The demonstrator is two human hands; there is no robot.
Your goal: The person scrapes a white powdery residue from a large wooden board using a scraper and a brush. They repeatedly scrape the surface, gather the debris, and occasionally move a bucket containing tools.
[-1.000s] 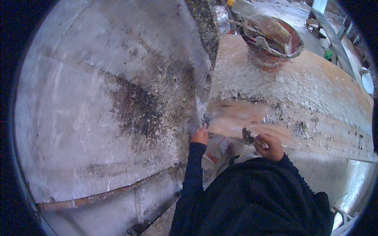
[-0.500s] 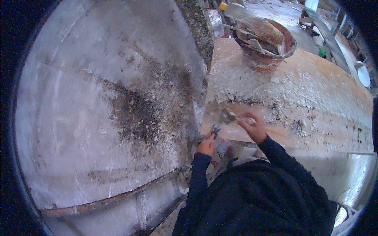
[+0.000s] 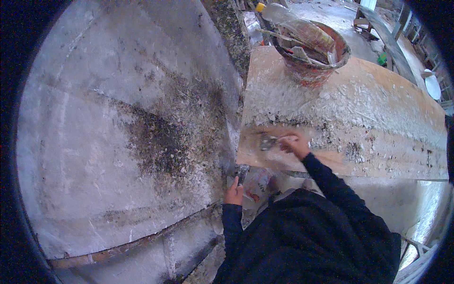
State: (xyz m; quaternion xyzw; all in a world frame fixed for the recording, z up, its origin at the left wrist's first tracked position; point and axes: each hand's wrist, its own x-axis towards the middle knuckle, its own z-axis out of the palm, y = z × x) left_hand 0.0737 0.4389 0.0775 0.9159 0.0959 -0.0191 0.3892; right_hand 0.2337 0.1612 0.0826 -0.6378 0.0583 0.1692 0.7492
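The smeared scraper (image 3: 267, 141) is at the near left of the tabletop (image 3: 402, 92), its handle pinched in the fingers of the right hand (image 3: 296, 145). Nearer and further left, the left hand (image 3: 233, 194) has its fingers around a narrow tool (image 3: 242, 175). Beyond stands a reddish bucket (image 3: 309, 76).

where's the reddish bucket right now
In the head view, the reddish bucket stands right of centre near the top, at the far edge of the tan board, beyond the right hand.
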